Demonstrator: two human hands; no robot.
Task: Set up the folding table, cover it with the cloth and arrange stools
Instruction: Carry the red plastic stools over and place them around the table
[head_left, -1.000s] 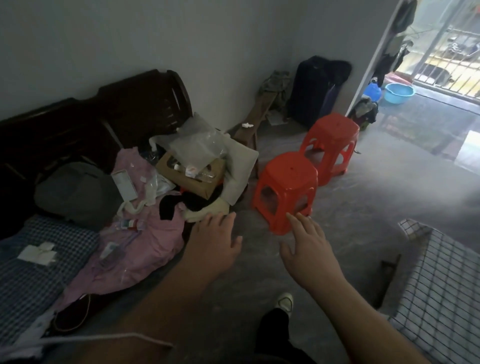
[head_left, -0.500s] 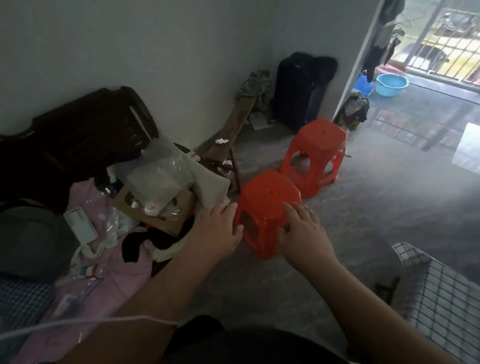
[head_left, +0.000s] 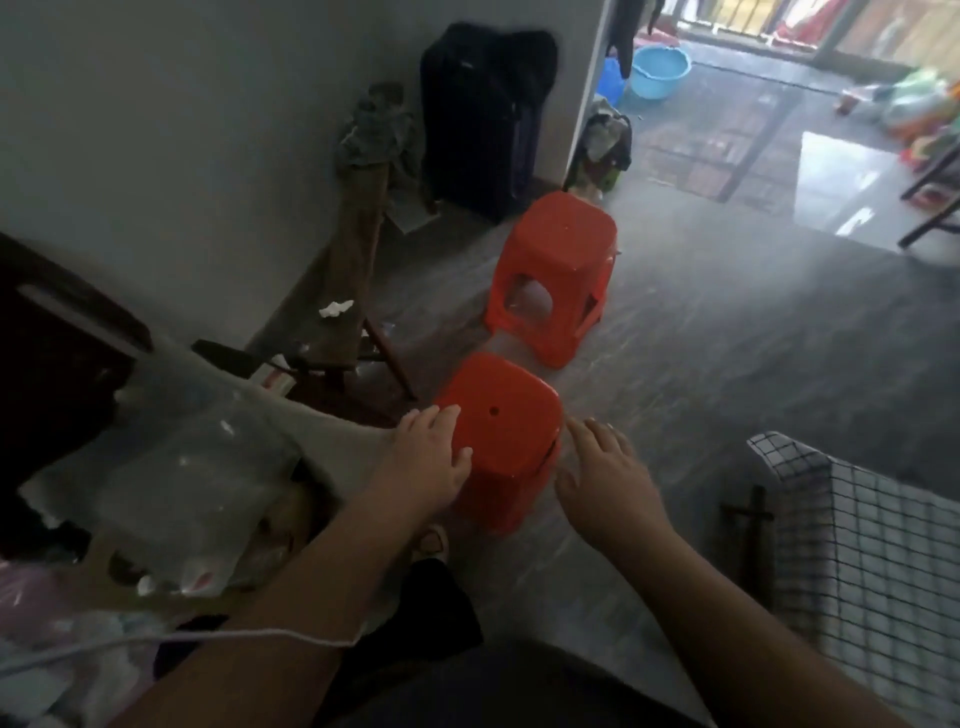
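Both spread, bracketing near red stool (head_left: 506, 431) for likely lift: left hand (head_left: 426, 462) touching seat at 9 o'clock, right hand (head_left: 605, 478) beside 3 o'clock.

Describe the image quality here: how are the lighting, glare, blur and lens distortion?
Head view: dim indoors, far brighter beyond the doorway, with a white floor glare there; soft throughout, the left hand, right hand and near red stool slightly smeared; the wide-angle lens bows lines near the borders, as on the checked cloth.
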